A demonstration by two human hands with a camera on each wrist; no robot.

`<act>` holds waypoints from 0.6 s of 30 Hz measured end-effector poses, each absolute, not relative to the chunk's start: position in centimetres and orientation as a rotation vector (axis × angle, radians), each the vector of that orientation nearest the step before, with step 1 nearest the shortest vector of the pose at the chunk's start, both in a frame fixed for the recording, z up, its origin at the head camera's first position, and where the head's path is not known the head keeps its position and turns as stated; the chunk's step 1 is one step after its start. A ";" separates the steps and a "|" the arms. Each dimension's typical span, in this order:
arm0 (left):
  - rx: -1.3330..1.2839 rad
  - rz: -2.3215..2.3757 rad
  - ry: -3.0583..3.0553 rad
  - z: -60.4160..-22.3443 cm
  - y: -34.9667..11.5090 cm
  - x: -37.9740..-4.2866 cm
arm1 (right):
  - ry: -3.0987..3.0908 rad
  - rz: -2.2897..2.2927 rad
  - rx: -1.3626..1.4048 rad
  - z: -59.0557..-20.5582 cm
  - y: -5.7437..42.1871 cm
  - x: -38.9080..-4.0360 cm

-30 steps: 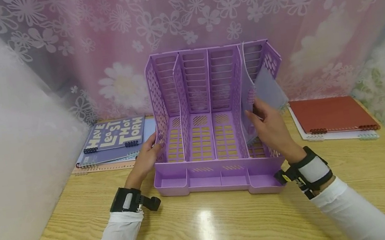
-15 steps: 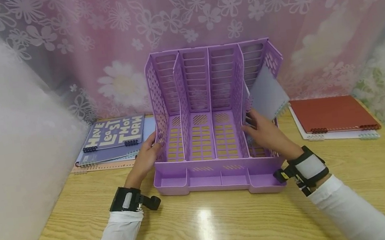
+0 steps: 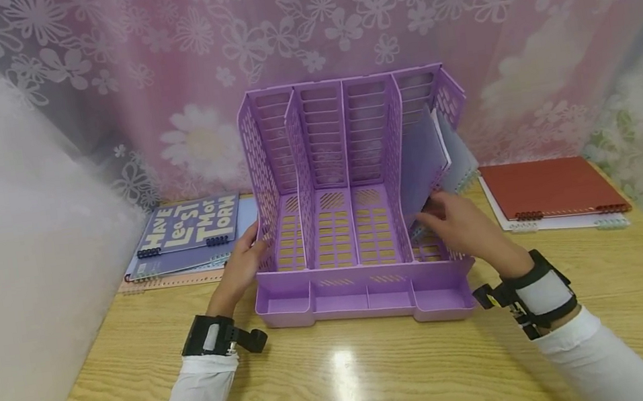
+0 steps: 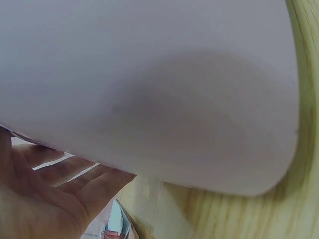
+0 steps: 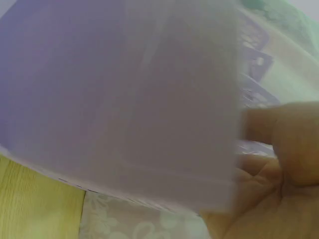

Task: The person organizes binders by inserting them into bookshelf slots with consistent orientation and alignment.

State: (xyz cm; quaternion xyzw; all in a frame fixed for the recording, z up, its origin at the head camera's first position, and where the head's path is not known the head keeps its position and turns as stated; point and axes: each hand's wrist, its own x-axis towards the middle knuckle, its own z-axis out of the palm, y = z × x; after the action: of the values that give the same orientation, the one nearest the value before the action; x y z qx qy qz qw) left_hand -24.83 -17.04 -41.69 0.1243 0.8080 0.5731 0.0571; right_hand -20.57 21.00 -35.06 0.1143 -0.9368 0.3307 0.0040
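Note:
A purple desk file organizer (image 3: 363,283) with upright dividers stands mid-table. At its left side wall, my left hand (image 3: 241,262) holds on, its fingers (image 4: 94,181) lying along the outside in the left wrist view. A blue-grey spiral notebook (image 3: 422,157) leans right in the organizer's rightmost compartment. My right hand (image 3: 465,225) pinches that notebook low on its spiral edge; the fingertips are partly hidden. Behind it, a pale spiral notebook (image 3: 456,149) tilts out against the right wall. In the right wrist view, a blurred lavender surface (image 5: 119,109) covers part of the hand.
Left of the organizer lies a stack of notebooks, a lettered blue notebook (image 3: 190,224) on top. To the right, a red-brown notebook (image 3: 551,187) rests over a white one. A flowered curtain (image 3: 189,75) hangs behind the wooden table (image 3: 298,393).
The blue-grey notebook has swung from the compartment's left divider to lean rightward beside the pale one. My right hand dipped lower, then shifted right. My left hand has stayed at the organizer's wall.

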 end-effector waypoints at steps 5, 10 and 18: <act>0.352 1.723 2.477 -41.7 -17.1 -24.9 | -2.909 1.052 0.327 -34.2 22.6 -19.2; 0.368 1.723 2.473 -41.7 -17.0 -24.9 | -2.758 1.096 0.307 -34.7 25.4 -17.7; 0.377 1.726 2.468 -41.6 -16.9 -24.8 | -2.660 1.054 0.123 -36.6 31.8 -16.0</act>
State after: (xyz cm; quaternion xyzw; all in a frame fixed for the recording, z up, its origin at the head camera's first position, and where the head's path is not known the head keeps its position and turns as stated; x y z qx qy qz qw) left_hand -24.78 -16.88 -41.61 0.1239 0.8121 0.5678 0.0531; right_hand -16.00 31.82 -36.63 0.0426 -0.9199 0.3645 0.1382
